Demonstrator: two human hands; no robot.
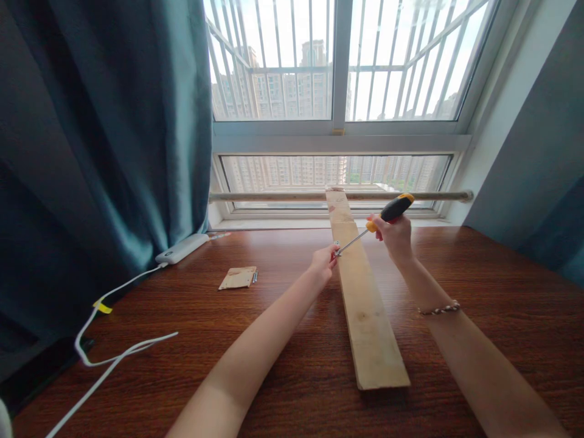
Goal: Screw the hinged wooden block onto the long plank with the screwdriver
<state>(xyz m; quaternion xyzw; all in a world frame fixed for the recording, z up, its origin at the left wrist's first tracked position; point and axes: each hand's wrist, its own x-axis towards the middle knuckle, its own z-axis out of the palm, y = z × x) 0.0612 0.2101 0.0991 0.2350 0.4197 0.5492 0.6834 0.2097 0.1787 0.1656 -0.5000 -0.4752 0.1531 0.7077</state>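
Observation:
A long pale wooden board (371, 316) lies on the dark wood table, its far end reaching toward the window rail. At the board's left edge, my left hand (325, 260) pinches a small silvery metal piece (337, 248), too small to make out exactly. My right hand (395, 236) is wrapped round a screwdriver (396, 208) with a black and yellow handle, tilted over the board. Its shaft slants down to the left, and the tip meets the metal piece or is very close to it.
Left on the table (191, 377) lies a small piece of cardboard or thin wood (238, 277) with a few screws (255, 277) beside it. A white power strip (183, 248) and its white cable (104, 359) run along the curtain (177, 121). A metal rail (274, 196) crosses before the window.

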